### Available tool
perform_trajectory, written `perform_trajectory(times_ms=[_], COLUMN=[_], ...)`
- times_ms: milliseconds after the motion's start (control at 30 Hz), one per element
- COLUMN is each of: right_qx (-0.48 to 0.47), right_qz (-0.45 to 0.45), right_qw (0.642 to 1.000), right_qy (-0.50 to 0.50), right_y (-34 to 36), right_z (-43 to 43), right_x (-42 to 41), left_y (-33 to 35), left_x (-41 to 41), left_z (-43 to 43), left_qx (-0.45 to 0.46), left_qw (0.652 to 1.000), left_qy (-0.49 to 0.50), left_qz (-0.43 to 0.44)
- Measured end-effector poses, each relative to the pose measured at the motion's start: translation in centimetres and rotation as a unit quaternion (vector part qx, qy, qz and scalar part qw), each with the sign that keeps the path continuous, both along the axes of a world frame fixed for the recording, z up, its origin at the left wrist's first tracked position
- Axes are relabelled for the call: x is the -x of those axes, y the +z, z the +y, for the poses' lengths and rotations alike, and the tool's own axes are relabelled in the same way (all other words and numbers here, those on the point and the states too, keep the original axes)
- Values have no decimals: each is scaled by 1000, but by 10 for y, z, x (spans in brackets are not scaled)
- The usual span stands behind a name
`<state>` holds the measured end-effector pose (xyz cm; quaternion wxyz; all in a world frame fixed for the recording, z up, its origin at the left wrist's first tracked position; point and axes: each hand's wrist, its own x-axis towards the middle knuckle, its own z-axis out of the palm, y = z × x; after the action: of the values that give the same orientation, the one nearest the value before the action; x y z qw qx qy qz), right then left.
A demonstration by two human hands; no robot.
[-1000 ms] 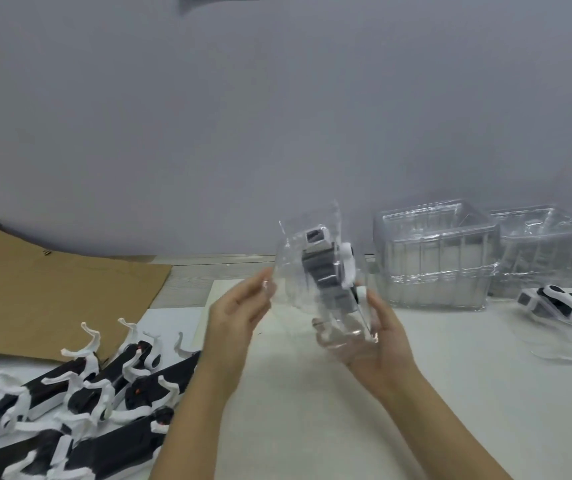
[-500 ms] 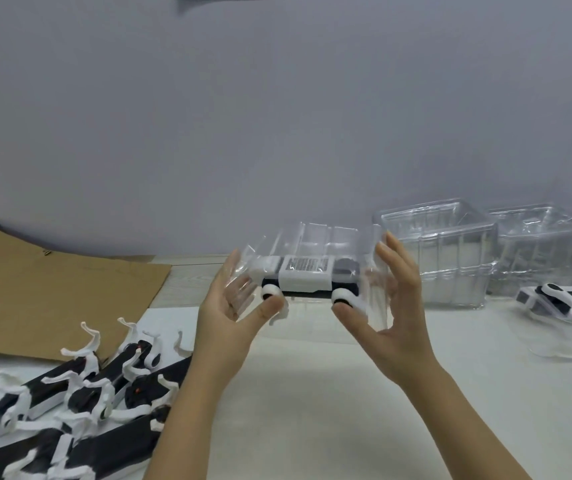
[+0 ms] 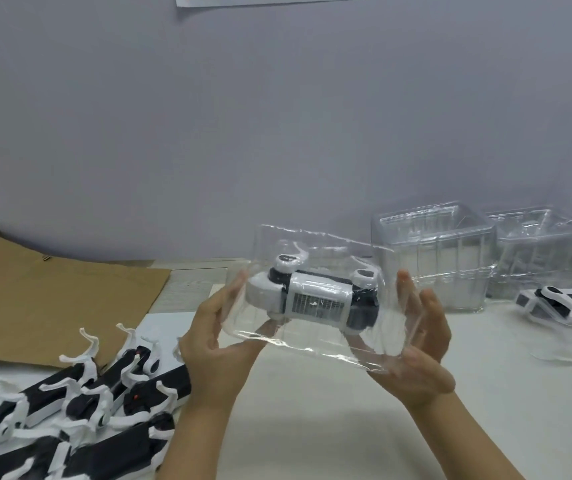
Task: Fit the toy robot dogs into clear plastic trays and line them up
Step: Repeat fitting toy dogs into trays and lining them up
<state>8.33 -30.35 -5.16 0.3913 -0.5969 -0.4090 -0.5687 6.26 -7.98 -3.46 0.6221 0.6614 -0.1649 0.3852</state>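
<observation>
Midair, left hand (image 3: 215, 337), right hand (image 3: 419, 344) clasp clear tray (image 3: 312, 337) ends; toy dog (image 3: 315, 299) inside, between them.

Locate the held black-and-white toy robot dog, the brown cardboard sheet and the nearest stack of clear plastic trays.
black-and-white toy robot dog (image 3: 317, 301): head view, white belly panel.
brown cardboard sheet (image 3: 52, 292): head view, middle.
nearest stack of clear plastic trays (image 3: 433, 261): head view, front wall.

Both forearms are reaching forward; the left hand (image 3: 212, 330) and right hand (image 3: 420, 341) are facing each other, each pinching one end of the tray (image 3: 326, 244).
</observation>
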Motion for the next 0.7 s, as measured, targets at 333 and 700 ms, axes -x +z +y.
perform_trajectory(times_ms=[333, 700], right_qx=[14, -177], right_qz=[127, 515], right_qw=[985, 838], right_qy=[-112, 38], right_y=[-5, 18], right_z=[6, 6], right_x=[10, 10], left_y=[7, 13], left_x=[-1, -10], left_z=[0, -12], left_qx=[-48, -30], left_qw=[994, 939], left_qy=[65, 27], left_qz=[77, 342])
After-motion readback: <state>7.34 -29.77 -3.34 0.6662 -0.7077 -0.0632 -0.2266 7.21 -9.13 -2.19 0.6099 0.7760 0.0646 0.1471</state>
